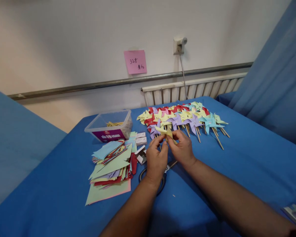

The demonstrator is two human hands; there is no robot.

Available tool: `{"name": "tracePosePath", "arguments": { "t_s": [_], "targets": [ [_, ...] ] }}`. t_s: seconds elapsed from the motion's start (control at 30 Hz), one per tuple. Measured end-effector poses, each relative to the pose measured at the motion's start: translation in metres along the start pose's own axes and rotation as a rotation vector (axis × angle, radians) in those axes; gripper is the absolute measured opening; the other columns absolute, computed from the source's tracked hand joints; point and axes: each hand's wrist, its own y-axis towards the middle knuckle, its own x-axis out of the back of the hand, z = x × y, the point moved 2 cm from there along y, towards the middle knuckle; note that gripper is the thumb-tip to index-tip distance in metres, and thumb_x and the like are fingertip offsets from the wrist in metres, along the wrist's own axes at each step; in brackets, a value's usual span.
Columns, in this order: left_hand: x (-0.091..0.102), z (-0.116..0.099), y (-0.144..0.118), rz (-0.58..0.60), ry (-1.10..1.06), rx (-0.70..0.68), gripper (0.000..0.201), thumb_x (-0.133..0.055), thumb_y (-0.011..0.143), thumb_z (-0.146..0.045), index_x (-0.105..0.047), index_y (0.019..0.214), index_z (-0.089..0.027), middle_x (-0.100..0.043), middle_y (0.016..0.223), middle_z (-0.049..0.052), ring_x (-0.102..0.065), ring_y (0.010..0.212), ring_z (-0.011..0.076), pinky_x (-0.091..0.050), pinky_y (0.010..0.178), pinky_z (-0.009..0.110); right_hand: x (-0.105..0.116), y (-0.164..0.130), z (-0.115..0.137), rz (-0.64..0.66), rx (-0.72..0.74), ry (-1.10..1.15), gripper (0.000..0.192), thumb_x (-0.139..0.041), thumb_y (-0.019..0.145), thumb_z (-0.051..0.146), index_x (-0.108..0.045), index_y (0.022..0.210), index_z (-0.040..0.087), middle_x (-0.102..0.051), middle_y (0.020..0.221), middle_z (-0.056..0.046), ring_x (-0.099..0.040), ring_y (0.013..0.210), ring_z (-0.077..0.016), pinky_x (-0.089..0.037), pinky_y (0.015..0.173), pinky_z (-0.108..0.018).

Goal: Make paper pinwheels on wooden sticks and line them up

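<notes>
Just below the middle of the frame, the left hand (156,158) and the right hand (182,148) meet, fingertips pinched together on a small yellow folded paper piece (165,131), which both hold just above the blue worktop (236,171). Under the wrists lie black-handled scissors (160,179), partly hidden. Directly behind the hands, toward the upper middle, rows of finished paper pinwheels (185,117) on wooden sticks lie overlapping. Left of the hands sits a loose pile of coloured paper sheets (111,168), with small white boxes (141,139) just beside it. Farther up left stands a clear plastic tub (111,126) holding sticks. A pink note (135,61) hangs on the wall.
</notes>
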Motion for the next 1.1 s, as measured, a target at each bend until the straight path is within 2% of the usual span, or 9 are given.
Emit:
{"name": "tracePosePath", "arguments": {
  "t_s": [0.13, 0.3, 0.4, 0.57, 0.67, 0.77, 0.87, 0.97, 1.1],
  "targets": [
    [-0.003, 0.007, 0.003, 0.018, -0.256, 0.156, 0.031, -0.065, 0.073, -0.022, -0.073, 0.103, -0.020, -0.072, 0.104, 0.006, -0.065, 0.097, 0.0199, -0.045, 0.092, 0.033, 0.000, -0.002, 0.011, 0.086, 0.158, -0.117, 0.009, -0.052, 0.087, 0.022, -0.060, 0.091, 0.022, -0.064, 0.085, -0.006, -0.060, 0.081, -0.0210, -0.046, 0.075, -0.034],
    [-0.001, 0.011, 0.010, 0.061, -0.522, 0.280, 0.028, -0.071, 0.067, -0.024, -0.072, 0.093, -0.015, -0.072, 0.095, 0.005, -0.064, 0.086, 0.0163, -0.046, 0.086, 0.029, 0.002, -0.004, 0.019, 0.193, 0.273, -0.164, 0.026, -0.052, 0.086, 0.019, -0.059, 0.112, 0.017, -0.065, 0.103, -0.012, -0.059, 0.099, -0.0254, -0.047, 0.087, -0.039],
    [0.000, 0.014, 0.014, 0.008, -0.583, 0.295, 0.029, -0.077, 0.064, -0.029, -0.071, 0.089, -0.015, -0.071, 0.088, 0.004, -0.063, 0.080, 0.0142, -0.045, 0.083, 0.027, 0.003, -0.006, 0.025, 0.228, 0.311, -0.191, 0.030, -0.053, 0.088, 0.023, -0.059, 0.116, 0.016, -0.063, 0.108, -0.013, -0.058, 0.102, -0.0266, -0.047, 0.089, -0.042],
    [0.004, 0.019, 0.021, -0.108, -0.542, 0.296, 0.026, -0.080, 0.062, -0.032, -0.071, 0.078, -0.013, -0.071, 0.077, 0.003, -0.061, 0.070, 0.0129, -0.046, 0.074, 0.025, 0.003, -0.009, 0.031, 0.293, 0.308, -0.126, 0.031, -0.050, 0.091, 0.024, -0.060, 0.120, 0.016, -0.063, 0.110, -0.013, -0.058, 0.103, -0.0252, -0.047, 0.091, -0.042],
    [0.005, 0.019, 0.023, -0.112, -0.559, 0.335, 0.027, -0.080, 0.060, -0.033, -0.071, 0.077, -0.013, -0.071, 0.073, 0.003, -0.060, 0.064, 0.0130, -0.046, 0.068, 0.025, 0.003, -0.009, 0.025, 0.288, 0.220, 0.021, 0.026, -0.050, 0.093, 0.025, -0.063, 0.114, 0.019, -0.065, 0.105, -0.009, -0.061, 0.096, -0.0212, -0.050, 0.086, -0.037],
    [0.004, 0.019, 0.022, -0.090, -0.572, 0.401, 0.033, -0.080, 0.058, -0.034, -0.071, 0.080, -0.012, -0.071, 0.072, 0.004, -0.060, 0.059, 0.0135, -0.045, 0.062, 0.026, 0.004, -0.005, 0.013, 0.162, 0.089, 0.074, 0.018, -0.055, 0.089, 0.027, -0.066, 0.101, 0.020, -0.065, 0.093, -0.006, -0.060, 0.079, -0.0177, -0.051, 0.076, -0.033],
    [0.003, 0.019, 0.018, -0.067, -0.550, 0.448, 0.035, -0.081, 0.057, -0.035, -0.071, 0.081, -0.010, -0.071, 0.069, 0.005, -0.060, 0.056, 0.0133, -0.045, 0.060, 0.026, 0.004, -0.001, 0.003, 0.048, -0.051, 0.068, 0.025, -0.065, 0.081, 0.031, -0.065, 0.102, 0.019, -0.064, 0.096, -0.007, -0.060, 0.079, -0.0183, -0.050, 0.076, -0.035],
    [0.001, 0.018, 0.015, -0.013, -0.551, 0.458, 0.037, -0.081, 0.059, -0.034, -0.072, 0.084, -0.010, -0.071, 0.071, 0.006, -0.061, 0.058, 0.0140, -0.047, 0.063, 0.026, -0.001, 0.001, -0.005, 0.086, -0.253, 0.249, 0.035, -0.068, 0.075, 0.036, -0.062, 0.105, 0.019, -0.067, 0.102, -0.008, -0.063, 0.089, -0.0211, -0.050, 0.081, -0.036],
    [0.000, 0.016, 0.014, 0.027, -0.564, 0.464, 0.037, -0.081, 0.059, -0.033, -0.072, 0.087, -0.010, -0.072, 0.073, 0.006, -0.062, 0.060, 0.0147, -0.047, 0.064, 0.027, -0.008, -0.001, -0.008, 0.187, -0.484, 0.525, 0.034, -0.070, 0.072, 0.040, -0.062, 0.097, 0.018, -0.070, 0.092, -0.005, -0.064, 0.079, -0.0195, -0.051, 0.075, -0.034]
  ]
}}
